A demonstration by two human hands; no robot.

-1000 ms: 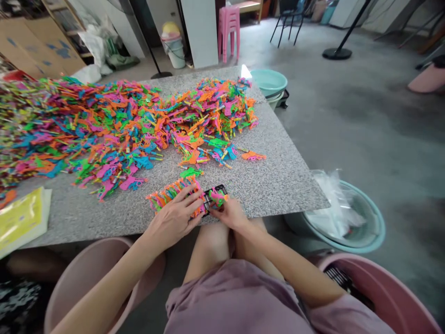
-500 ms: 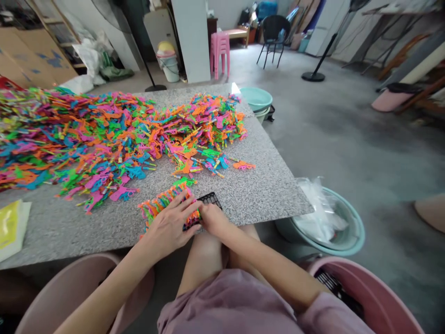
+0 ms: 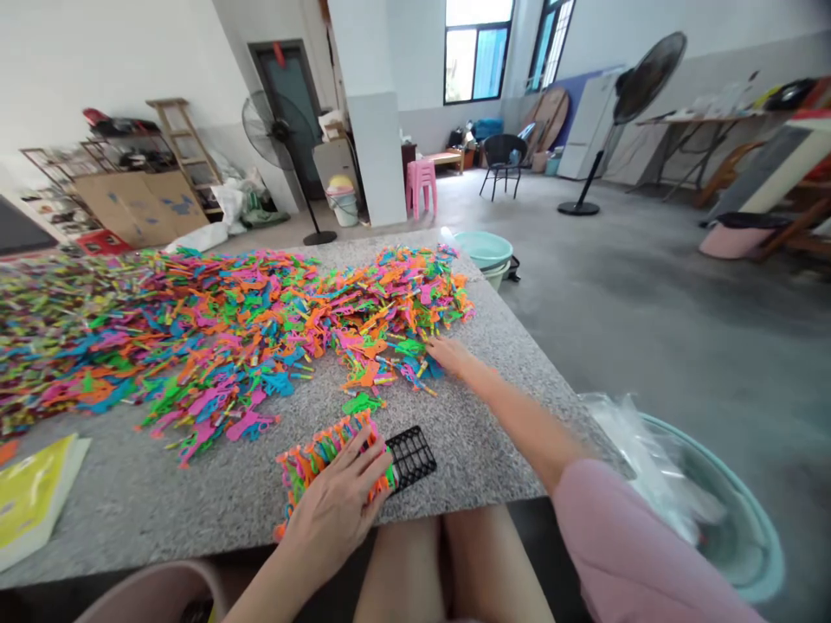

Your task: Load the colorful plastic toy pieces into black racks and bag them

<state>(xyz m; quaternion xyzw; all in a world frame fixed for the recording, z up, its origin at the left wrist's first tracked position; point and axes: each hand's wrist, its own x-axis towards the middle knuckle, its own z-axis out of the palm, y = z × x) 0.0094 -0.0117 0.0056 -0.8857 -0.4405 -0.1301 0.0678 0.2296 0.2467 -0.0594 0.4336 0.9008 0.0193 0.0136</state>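
Observation:
My left hand (image 3: 344, 484) lies over a packed row of small colourful plastic toy guns (image 3: 312, 459), its fingers stretched flat across them. The row stands on a black plastic grid rack (image 3: 412, 457), whose bare right end sticks out beyond my fingers. My right hand (image 3: 450, 355) is at the near right edge of the big heap of toy guns (image 3: 260, 303). Its fingers are drawn together among the pieces, and whatever they hold is hidden. One green toy gun (image 3: 362, 403) lies just behind the row.
The speckled stone table (image 3: 519, 389) ends close to my lap and on the right. A yellow-and-white packet (image 3: 39, 493) lies at the left. Beside the table stand a green tub (image 3: 759, 536) with clear plastic bags, a pink bin (image 3: 156, 593) and a stack of basins (image 3: 484, 247).
My right hand has left the rack and reached forward to the heap. My left hand stays on the row of toy guns. The camera has tilted up.

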